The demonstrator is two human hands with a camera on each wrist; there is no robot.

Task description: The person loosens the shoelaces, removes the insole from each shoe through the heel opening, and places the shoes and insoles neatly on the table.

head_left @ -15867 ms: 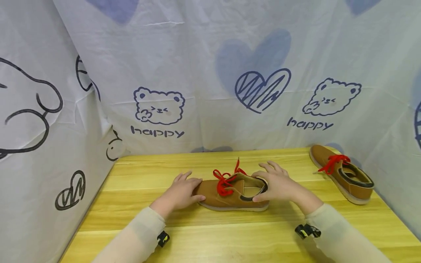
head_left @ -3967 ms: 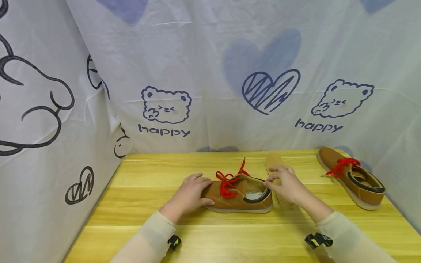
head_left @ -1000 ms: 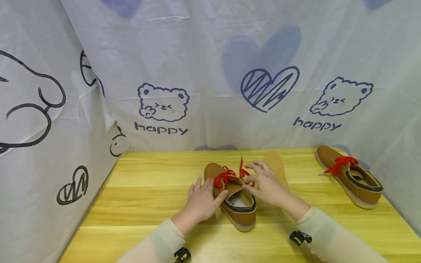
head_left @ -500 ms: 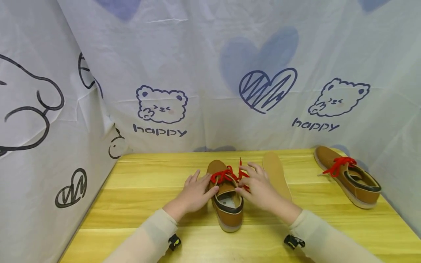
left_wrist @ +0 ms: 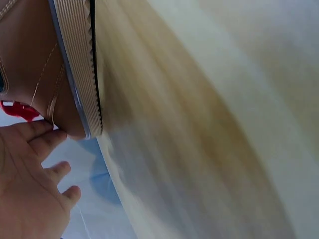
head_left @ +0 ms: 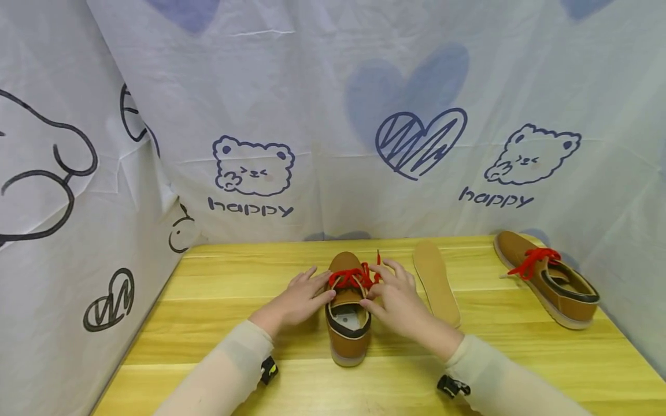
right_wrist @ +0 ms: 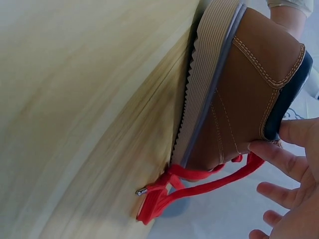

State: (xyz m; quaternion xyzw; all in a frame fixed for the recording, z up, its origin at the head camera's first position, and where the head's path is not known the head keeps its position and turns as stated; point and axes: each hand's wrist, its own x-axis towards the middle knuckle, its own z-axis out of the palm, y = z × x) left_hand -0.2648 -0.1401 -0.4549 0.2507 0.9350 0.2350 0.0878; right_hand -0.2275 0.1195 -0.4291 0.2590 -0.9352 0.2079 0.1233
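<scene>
A brown shoe (head_left: 350, 348) stands upright on the table, toe away from me, its heel nearest. Red laces (head_left: 347, 278) are tied in a bow across it, one loop hanging down its right side (right_wrist: 199, 186). A pale footbed (head_left: 347, 319) shows inside the opening. My left hand (head_left: 293, 300) holds the shoe's left side, thumb at the opening's edge and two fingertips (left_wrist: 42, 137) against the outer leather. On the right, my right hand (head_left: 400, 303) pinches the edge of the opening between thumb and index finger; its other fingers are loosely bent.
A tan insole (head_left: 438, 283) lies flat on the wooden table (head_left: 234, 346), just right of my right hand. Farther right, a second brown shoe (head_left: 572, 303) with red laces stands at an angle near the edge. A printed white cloth (head_left: 322, 115) hangs behind.
The insole, not visible in the oldest frame, now lies beside the shoe. The shoe, earlier sideways, has turned toe-away and shifted slightly left during the last second, both hands going with it.
</scene>
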